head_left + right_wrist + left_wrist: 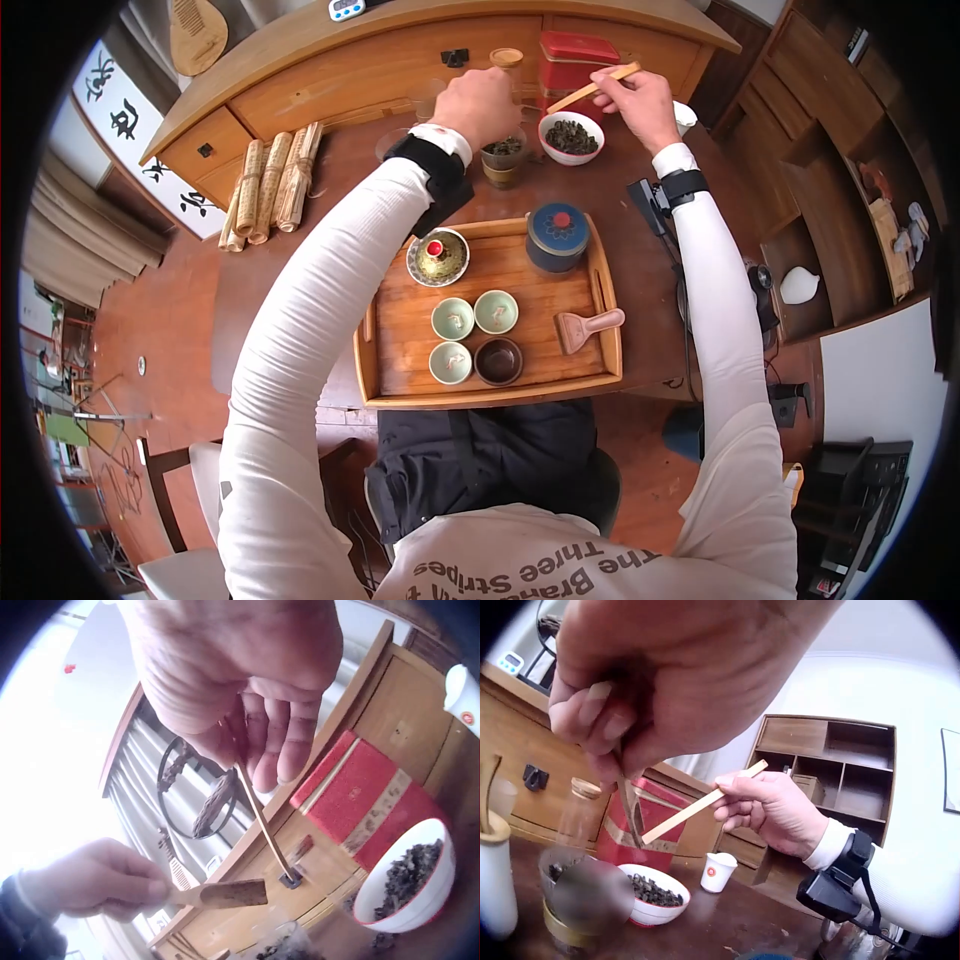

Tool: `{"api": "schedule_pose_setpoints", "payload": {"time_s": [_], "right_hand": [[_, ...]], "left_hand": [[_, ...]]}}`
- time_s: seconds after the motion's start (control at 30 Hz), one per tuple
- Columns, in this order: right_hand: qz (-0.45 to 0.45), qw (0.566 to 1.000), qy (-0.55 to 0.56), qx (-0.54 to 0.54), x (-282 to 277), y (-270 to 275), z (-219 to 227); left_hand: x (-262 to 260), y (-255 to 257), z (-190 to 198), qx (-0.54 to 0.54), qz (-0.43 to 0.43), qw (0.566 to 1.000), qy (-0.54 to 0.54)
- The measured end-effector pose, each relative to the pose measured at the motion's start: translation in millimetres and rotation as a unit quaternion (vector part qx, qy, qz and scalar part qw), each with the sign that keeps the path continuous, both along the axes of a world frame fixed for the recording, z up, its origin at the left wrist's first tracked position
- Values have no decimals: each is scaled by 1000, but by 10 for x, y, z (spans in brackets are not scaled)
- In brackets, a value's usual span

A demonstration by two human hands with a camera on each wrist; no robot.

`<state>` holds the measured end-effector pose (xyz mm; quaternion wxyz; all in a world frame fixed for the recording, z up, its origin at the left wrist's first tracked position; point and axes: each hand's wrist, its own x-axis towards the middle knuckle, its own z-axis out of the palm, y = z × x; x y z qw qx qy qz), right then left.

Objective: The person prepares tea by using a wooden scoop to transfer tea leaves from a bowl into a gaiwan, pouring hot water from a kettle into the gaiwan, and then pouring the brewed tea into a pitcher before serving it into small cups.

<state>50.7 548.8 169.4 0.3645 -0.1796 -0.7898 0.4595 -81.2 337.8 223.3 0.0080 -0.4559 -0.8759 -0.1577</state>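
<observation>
My left hand pinches a wooden scoop by its handle, above a cup of dark leaves. Between the thumb and fingers of my right hand is a flat pale stick, angled down toward the scoop's end. Whether stick and scoop touch, I cannot tell. A white, red-rimmed bowl of dark curled leaves stands beside the cup, below the stick in the head view. The scoop's inner face looks bare in the right wrist view.
Behind the bowl stands a red box; a corked glass jar is left of it. Nearer my body, a wooden tray holds small cups, a lidded bowl, a blue canister and a pink scoop. Bamboo rolls lie at the left.
</observation>
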Motion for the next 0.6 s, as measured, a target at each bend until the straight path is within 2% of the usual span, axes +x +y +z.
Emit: {"api": "schedule_pose_setpoints", "payload": {"time_s": [0.17, 0.23, 0.3, 0.37, 0.47, 0.6], "right_hand": [[-68, 996, -52, 22, 123, 283, -417], [-97, 994, -53, 11, 143, 245, -491], [-107, 993, -46, 4, 130, 265, -557], [-124, 991, -42, 42, 101, 325, -639], [-122, 992, -26, 33, 76, 288, -671], [-128, 991, -37, 33, 22, 302, -762]], "left_hand": [[85, 282, -180, -32, -47, 998, -16], [26, 408, -289, -47, -67, 997, 9], [-33, 506, -399, -47, -70, 996, 16], [-71, 624, -498, -49, -74, 996, 23], [-57, 741, -585, -60, -38, 997, 23], [-75, 875, -645, -76, -39, 996, -17]]}}
